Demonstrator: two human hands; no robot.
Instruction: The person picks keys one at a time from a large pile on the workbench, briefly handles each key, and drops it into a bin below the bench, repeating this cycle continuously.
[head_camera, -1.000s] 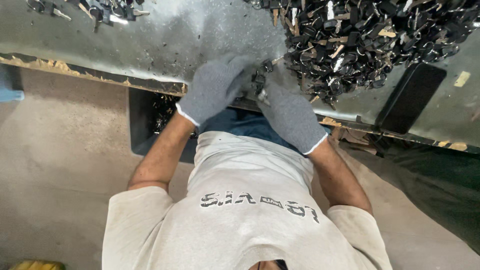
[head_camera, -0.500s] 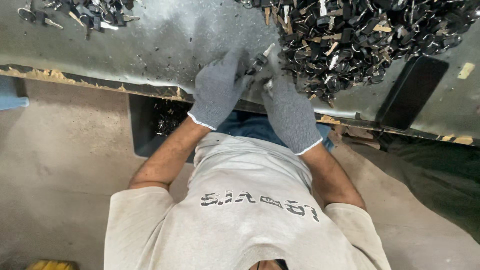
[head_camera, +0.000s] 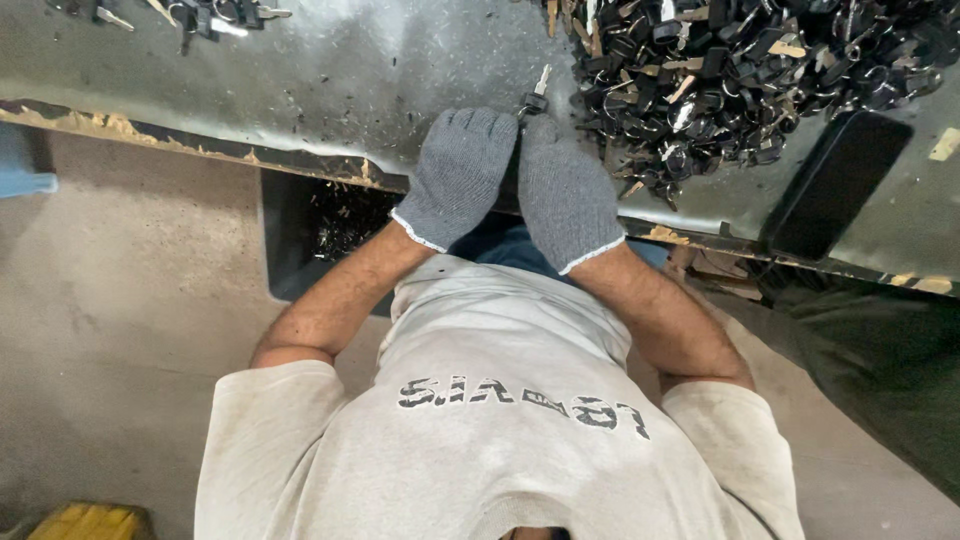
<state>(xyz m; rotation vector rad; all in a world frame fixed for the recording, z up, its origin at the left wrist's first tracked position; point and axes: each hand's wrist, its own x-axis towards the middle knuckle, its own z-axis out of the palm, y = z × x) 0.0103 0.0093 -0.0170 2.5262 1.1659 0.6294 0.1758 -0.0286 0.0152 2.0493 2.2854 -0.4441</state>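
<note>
Now closer together than before, left hand (head_camera: 462, 172) and right hand (head_camera: 565, 190) in grey gloves, fingers pinched on a small key (head_camera: 537, 92), dark key pile (head_camera: 740, 75) far right, metal table (head_camera: 330, 70).

Small black-headed key (head_camera: 536, 95), silver blade up, btwn gloves

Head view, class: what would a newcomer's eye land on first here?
Two grey-gloved hands, left hand and right hand, meet at the table edge, pinching a small key between them. Just right of them lies a big dark pile of keys. A black tray sits at the far right.
</note>
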